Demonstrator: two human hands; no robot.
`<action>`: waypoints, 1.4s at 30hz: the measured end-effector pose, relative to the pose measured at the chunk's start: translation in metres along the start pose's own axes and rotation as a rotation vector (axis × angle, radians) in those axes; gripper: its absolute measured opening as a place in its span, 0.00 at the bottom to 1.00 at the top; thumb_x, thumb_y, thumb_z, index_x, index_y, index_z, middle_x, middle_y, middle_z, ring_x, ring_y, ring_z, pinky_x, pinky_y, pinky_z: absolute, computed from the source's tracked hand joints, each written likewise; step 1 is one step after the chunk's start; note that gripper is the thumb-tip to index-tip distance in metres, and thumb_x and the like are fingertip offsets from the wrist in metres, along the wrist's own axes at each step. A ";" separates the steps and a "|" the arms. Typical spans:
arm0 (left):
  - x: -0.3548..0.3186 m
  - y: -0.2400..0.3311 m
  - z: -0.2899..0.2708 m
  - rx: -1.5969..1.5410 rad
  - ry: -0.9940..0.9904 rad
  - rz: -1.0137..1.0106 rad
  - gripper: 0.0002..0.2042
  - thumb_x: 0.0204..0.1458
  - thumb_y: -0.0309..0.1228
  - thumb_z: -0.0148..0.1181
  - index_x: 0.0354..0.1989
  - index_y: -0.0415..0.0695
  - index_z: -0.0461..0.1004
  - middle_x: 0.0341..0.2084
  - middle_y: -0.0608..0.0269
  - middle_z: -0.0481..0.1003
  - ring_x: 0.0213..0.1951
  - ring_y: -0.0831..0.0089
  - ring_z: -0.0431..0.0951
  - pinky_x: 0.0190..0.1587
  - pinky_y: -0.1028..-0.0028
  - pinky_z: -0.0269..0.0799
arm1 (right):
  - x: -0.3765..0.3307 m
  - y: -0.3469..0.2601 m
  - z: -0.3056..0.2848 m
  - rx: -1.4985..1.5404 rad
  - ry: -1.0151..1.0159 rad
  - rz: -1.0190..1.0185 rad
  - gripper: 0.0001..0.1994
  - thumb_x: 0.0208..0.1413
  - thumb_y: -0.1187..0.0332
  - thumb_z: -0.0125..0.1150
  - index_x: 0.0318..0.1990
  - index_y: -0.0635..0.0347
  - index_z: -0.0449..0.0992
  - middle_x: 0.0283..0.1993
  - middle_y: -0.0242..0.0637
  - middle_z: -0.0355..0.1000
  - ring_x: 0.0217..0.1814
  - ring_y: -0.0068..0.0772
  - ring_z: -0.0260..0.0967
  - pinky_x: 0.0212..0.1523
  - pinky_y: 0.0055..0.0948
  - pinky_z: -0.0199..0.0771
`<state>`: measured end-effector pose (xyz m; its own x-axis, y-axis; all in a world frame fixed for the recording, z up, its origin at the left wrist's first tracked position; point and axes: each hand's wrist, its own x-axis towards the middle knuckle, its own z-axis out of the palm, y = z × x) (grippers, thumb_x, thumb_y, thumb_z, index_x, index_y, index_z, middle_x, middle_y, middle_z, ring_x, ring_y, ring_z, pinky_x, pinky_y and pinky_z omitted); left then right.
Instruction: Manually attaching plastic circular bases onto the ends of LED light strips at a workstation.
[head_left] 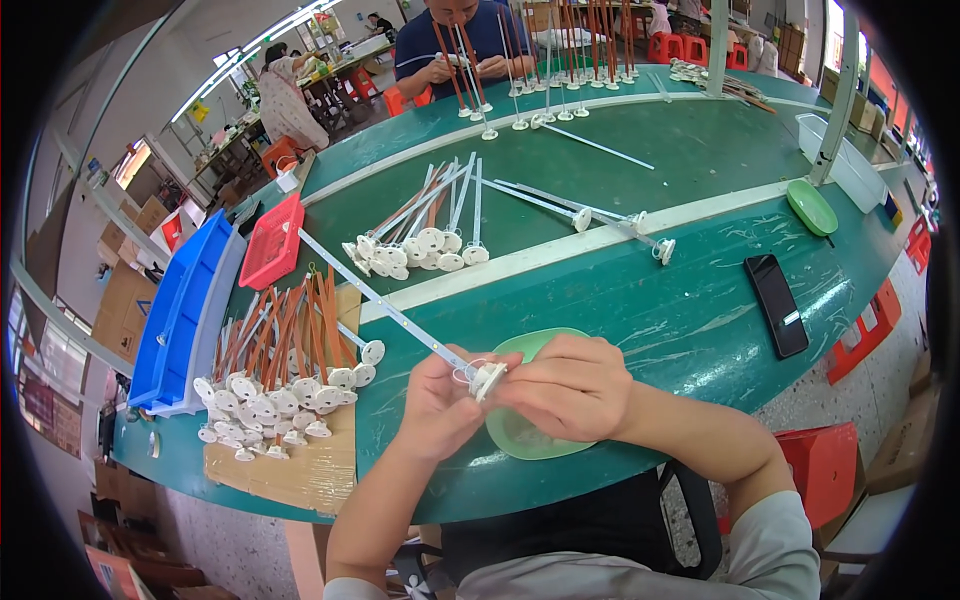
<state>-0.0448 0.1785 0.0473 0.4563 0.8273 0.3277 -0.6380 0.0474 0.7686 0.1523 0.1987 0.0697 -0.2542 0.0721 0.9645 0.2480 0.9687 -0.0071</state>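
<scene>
A long thin white strip (385, 306) with small dots along it, like an LED strip, slants up and left from a round white base (487, 379). My left hand (440, 402) is closed around the strip's lower end beside that base. Pinched at the base's right side are the fingers of my right hand (572, 388); whether they hold a smaller part there is hidden. A thin white wire loops by the left fingertips. Below both hands sits a light green bowl (540, 443), partly covered by the right hand.
On cardboard (330, 470) at left lies a heap of similar strips (270, 400), brown and white. Beside it are a blue tray (180, 310) and a red basket (272, 240). More strips (420, 235) lie beyond the white divider. A black phone (776, 306) rests at right; a co-worker (455, 50) sits opposite.
</scene>
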 end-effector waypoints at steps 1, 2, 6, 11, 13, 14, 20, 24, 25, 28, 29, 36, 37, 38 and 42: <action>0.000 0.000 0.000 0.004 0.002 0.004 0.20 0.52 0.27 0.68 0.50 0.40 0.68 0.54 0.48 0.74 0.60 0.57 0.72 0.56 0.63 0.76 | 0.000 0.001 0.000 0.019 0.007 -0.006 0.11 0.34 0.78 0.70 0.31 0.61 0.82 0.30 0.33 0.76 0.24 0.30 0.70 0.22 0.24 0.71; 0.000 0.000 0.000 0.017 0.007 0.007 0.20 0.52 0.27 0.68 0.51 0.41 0.67 0.55 0.46 0.73 0.60 0.58 0.72 0.56 0.64 0.76 | 0.000 0.002 0.000 0.024 0.009 -0.010 0.11 0.34 0.78 0.70 0.31 0.61 0.82 0.30 0.33 0.76 0.24 0.30 0.70 0.22 0.24 0.71; -0.003 0.001 0.001 0.104 0.026 -0.006 0.20 0.52 0.27 0.68 0.51 0.42 0.67 0.56 0.47 0.72 0.61 0.58 0.70 0.56 0.63 0.75 | 0.005 0.002 -0.002 0.064 -0.033 0.013 0.12 0.32 0.78 0.71 0.30 0.61 0.82 0.31 0.35 0.78 0.24 0.30 0.70 0.23 0.24 0.72; -0.005 -0.006 -0.002 0.133 0.034 0.027 0.19 0.52 0.22 0.65 0.52 0.42 0.68 0.55 0.53 0.73 0.63 0.58 0.68 0.61 0.60 0.70 | 0.009 0.000 -0.005 0.088 -0.101 0.000 0.11 0.33 0.78 0.73 0.29 0.60 0.82 0.31 0.36 0.79 0.24 0.30 0.71 0.23 0.24 0.72; -0.002 -0.003 0.000 0.160 -0.003 -0.024 0.18 0.54 0.22 0.63 0.53 0.42 0.69 0.55 0.54 0.73 0.62 0.61 0.70 0.62 0.60 0.68 | 0.008 0.000 -0.008 0.056 -0.110 0.016 0.09 0.37 0.75 0.71 0.30 0.60 0.82 0.30 0.32 0.78 0.22 0.28 0.69 0.21 0.25 0.69; -0.002 0.003 0.002 0.177 0.008 -0.006 0.18 0.54 0.22 0.63 0.53 0.42 0.69 0.55 0.54 0.73 0.62 0.61 0.70 0.62 0.60 0.68 | 0.006 0.001 -0.007 0.073 -0.103 -0.004 0.09 0.37 0.75 0.71 0.30 0.60 0.82 0.30 0.32 0.78 0.22 0.28 0.69 0.21 0.25 0.69; -0.008 0.062 0.009 0.658 0.200 -0.109 0.18 0.56 0.24 0.62 0.55 0.37 0.71 0.49 0.56 0.77 0.49 0.72 0.79 0.53 0.70 0.75 | 0.000 0.004 0.004 -0.004 -0.148 0.055 0.09 0.40 0.71 0.73 0.30 0.58 0.79 0.31 0.33 0.77 0.21 0.29 0.70 0.20 0.26 0.69; -0.037 0.149 -0.004 1.517 0.556 -0.106 0.10 0.56 0.29 0.62 0.43 0.38 0.79 0.30 0.63 0.82 0.31 0.79 0.80 0.32 0.75 0.74 | -0.007 0.006 0.006 -0.020 -0.216 0.091 0.10 0.40 0.73 0.72 0.31 0.58 0.78 0.32 0.34 0.77 0.23 0.32 0.73 0.21 0.28 0.70; -0.046 0.170 -0.005 1.736 0.612 -0.103 0.10 0.56 0.32 0.62 0.41 0.37 0.79 0.26 0.60 0.81 0.27 0.75 0.80 0.30 0.73 0.73 | -0.006 0.005 0.005 -0.033 -0.224 0.089 0.09 0.40 0.74 0.71 0.30 0.58 0.77 0.31 0.33 0.77 0.23 0.32 0.72 0.21 0.28 0.70; -0.080 0.218 -0.010 2.165 0.856 -0.122 0.15 0.55 0.38 0.60 0.36 0.36 0.80 0.19 0.49 0.78 0.24 0.58 0.80 0.30 0.64 0.73 | -0.001 -0.001 0.005 -0.065 -0.277 0.123 0.08 0.40 0.75 0.71 0.28 0.57 0.77 0.30 0.32 0.77 0.22 0.32 0.72 0.21 0.28 0.71; -0.087 0.223 -0.013 2.164 0.860 -0.120 0.15 0.55 0.38 0.60 0.36 0.36 0.80 0.19 0.49 0.78 0.24 0.58 0.80 0.30 0.64 0.73 | -0.004 -0.002 0.006 -0.064 -0.278 0.120 0.08 0.40 0.75 0.71 0.28 0.57 0.77 0.30 0.32 0.77 0.22 0.32 0.72 0.21 0.28 0.71; -0.099 0.215 -0.031 2.451 0.954 -0.310 0.16 0.52 0.43 0.61 0.39 0.42 0.81 0.23 0.46 0.78 0.29 0.47 0.79 0.34 0.54 0.74 | -0.014 -0.002 0.015 -0.041 -0.274 0.163 0.06 0.42 0.74 0.70 0.27 0.58 0.77 0.30 0.34 0.77 0.24 0.34 0.73 0.22 0.29 0.73; -0.096 0.210 -0.030 2.525 1.000 -0.353 0.17 0.52 0.44 0.61 0.40 0.43 0.81 0.24 0.47 0.78 0.31 0.48 0.80 0.35 0.54 0.74 | -0.013 -0.004 0.015 -0.040 -0.271 0.176 0.06 0.42 0.74 0.70 0.27 0.58 0.77 0.29 0.34 0.77 0.24 0.35 0.73 0.23 0.30 0.73; -0.094 0.207 -0.027 2.514 1.002 -0.344 0.17 0.52 0.44 0.61 0.40 0.43 0.81 0.24 0.47 0.78 0.31 0.48 0.80 0.35 0.54 0.74 | -0.012 -0.007 0.016 -0.049 -0.279 0.170 0.06 0.42 0.74 0.70 0.27 0.58 0.77 0.29 0.34 0.77 0.24 0.35 0.73 0.23 0.30 0.73; -0.053 0.177 0.002 2.586 0.810 0.259 0.13 0.49 0.41 0.65 0.31 0.42 0.79 0.25 0.52 0.77 0.31 0.53 0.77 0.34 0.56 0.71 | -0.016 -0.005 0.014 -0.093 -0.294 0.231 0.07 0.43 0.73 0.71 0.24 0.58 0.75 0.26 0.36 0.76 0.23 0.36 0.73 0.22 0.31 0.73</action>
<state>-0.1806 0.1416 0.1669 0.0336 0.6711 0.7406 0.9772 0.1333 -0.1651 0.1419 0.1962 0.0506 -0.4360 0.3640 0.8231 0.4107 0.8943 -0.1779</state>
